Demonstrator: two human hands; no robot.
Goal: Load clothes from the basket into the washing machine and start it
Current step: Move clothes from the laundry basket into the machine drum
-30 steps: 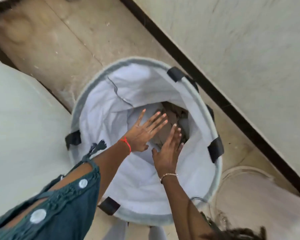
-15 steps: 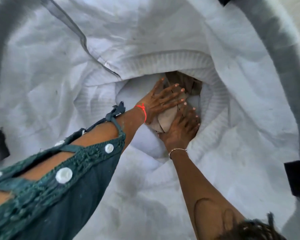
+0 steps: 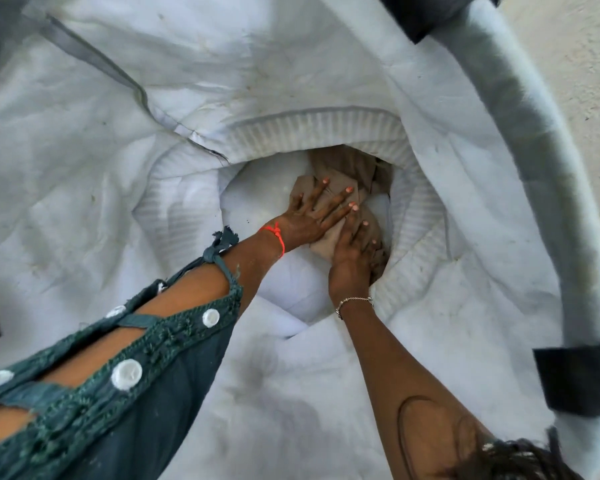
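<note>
I look straight down into the white fabric laundry basket, whose grey rim curves down the right side. At its bottom lies a crumpled beige garment beside white fabric. My left hand, with a red thread at the wrist, lies flat on the beige garment with fingers spread. My right hand, with a thin bracelet, sits just right of it, fingers curled over the garment's edge and gripping it. The washing machine is out of view.
Black strap patches sit on the basket rim at the right and at the top. A strip of pale speckled floor shows beyond the rim at the upper right. My green sleeve fills the lower left.
The view has dropped from above the basket to deep inside it. Both hands have reached down from mid-air to the bottom and now rest on the beige garment.
</note>
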